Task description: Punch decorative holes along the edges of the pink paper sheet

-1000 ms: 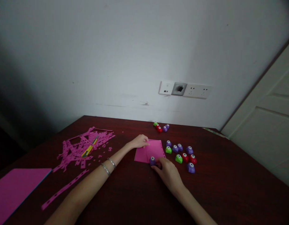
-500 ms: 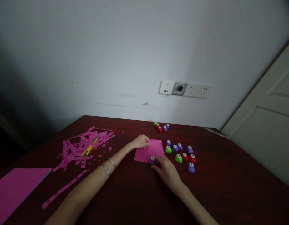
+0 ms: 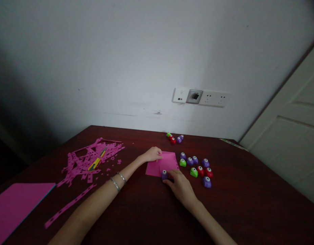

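Observation:
A folded sheet of pink paper (image 3: 168,161) lies on the dark red-brown table, with small holes along its right edge. My left hand (image 3: 152,154) is closed at the sheet's upper left, fingertips pinching the paper. Around a purple craft punch (image 3: 164,175) at the sheet's near edge, my right hand (image 3: 181,188) has its thumb and fingers closed. Whether paper sits in the punch's slot is too small to tell. Just right of the sheet stand several more punches, among them a green one (image 3: 182,162), a red one (image 3: 208,172) and a purple one (image 3: 207,182).
Punched pink paper scraps (image 3: 83,161) are heaped at the left, with a yellow utility knife (image 3: 97,160) on top. Nearer lie a punched pink strip (image 3: 67,206) and a large pink stack of paper (image 3: 21,204). More punches (image 3: 173,140) stand near the wall with sockets (image 3: 215,98).
My right hand and the purple punch have shifted very slightly left along the near edge of the sheet. My left hand keeps its place on the paper.

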The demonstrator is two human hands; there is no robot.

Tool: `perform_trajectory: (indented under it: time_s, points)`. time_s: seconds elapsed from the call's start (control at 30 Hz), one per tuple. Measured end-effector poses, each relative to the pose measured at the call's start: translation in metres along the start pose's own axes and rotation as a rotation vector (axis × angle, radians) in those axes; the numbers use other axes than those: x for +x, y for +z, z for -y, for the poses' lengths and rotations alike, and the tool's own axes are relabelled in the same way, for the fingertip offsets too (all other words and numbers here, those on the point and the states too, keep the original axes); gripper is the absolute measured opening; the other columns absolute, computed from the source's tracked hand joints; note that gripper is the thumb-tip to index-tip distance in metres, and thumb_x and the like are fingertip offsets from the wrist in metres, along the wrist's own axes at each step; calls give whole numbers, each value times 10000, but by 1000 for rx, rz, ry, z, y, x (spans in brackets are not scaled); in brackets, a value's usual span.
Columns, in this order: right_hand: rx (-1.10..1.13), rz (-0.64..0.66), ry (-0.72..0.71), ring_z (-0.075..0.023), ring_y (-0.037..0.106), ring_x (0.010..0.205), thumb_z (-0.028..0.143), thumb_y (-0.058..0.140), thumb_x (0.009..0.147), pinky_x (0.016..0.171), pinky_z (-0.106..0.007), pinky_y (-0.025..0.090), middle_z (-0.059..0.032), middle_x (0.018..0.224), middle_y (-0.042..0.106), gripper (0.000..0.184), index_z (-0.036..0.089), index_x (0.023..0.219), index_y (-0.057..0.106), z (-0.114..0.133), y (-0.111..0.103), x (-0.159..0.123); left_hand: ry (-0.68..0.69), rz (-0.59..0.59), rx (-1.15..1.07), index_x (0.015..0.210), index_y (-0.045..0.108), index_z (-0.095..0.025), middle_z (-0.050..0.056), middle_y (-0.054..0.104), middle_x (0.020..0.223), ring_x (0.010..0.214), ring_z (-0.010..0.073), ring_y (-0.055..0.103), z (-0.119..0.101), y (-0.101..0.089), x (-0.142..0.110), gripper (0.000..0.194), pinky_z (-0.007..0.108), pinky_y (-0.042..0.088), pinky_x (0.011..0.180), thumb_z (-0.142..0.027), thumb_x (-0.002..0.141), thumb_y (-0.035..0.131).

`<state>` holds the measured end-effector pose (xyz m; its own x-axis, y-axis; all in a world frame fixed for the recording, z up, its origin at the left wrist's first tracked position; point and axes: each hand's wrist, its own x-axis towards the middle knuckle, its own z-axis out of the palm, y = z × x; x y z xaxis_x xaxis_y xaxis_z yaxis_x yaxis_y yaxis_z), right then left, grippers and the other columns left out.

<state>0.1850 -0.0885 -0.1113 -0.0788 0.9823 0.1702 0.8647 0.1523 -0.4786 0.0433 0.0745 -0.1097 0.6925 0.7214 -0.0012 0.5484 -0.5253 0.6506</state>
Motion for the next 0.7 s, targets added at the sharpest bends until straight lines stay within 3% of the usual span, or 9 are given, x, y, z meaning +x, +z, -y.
perform_trajectory:
  time_s: [0.07,0.2,0.3,0.4,0.5,0.6,0.7]
  points:
    - [-3,5,4,-192,555,876,268,576,776,733,-253,406,-43,900,612,177,204,932,629,1,0,0,-22,-31,48,830,605,-122,20,619,661,596,135,560,0,2,0,199,220,379,558,-286,726,560]
    - [21,5,14,-196,557,889,282,591,762,755,-263,412,-46,919,614,234,201,979,625,1,-1,-2,-80,-142,273,1074,526,-164,78,630,917,790,220,588,-4,2,-2,476,257,388,604,-381,667,647]
    - [90,-19,29,-196,567,887,304,625,729,750,-262,415,-49,938,626,318,192,1026,615,-3,-3,-1,-61,-180,323,982,579,-186,65,640,903,794,216,586,-14,-4,-5,337,255,373,606,-382,709,603]
    - [219,2,91,-166,588,736,372,598,749,653,-237,420,-34,789,649,261,166,907,633,-8,-8,6,-45,-179,229,779,635,-172,39,647,774,692,163,572,-25,-16,-7,248,228,349,561,-392,769,520]
    - [330,175,202,-115,520,507,475,489,805,494,-207,376,-8,546,586,364,142,714,608,-12,-17,17,-13,-92,120,639,625,-136,29,604,609,569,128,532,-33,-28,-8,337,218,330,510,-407,783,486]
    - [392,440,289,-68,374,358,542,416,820,365,-188,277,18,458,513,460,145,652,576,-13,-25,29,-3,112,-37,592,611,-120,18,564,520,471,97,487,-38,-33,-10,372,212,330,477,-406,789,475]
    - [410,517,287,-53,339,343,561,437,801,336,-178,235,21,453,492,475,146,611,565,-13,-30,40,-89,281,-98,584,611,-121,13,545,483,399,76,431,-43,-33,-16,395,211,311,433,-428,792,476]
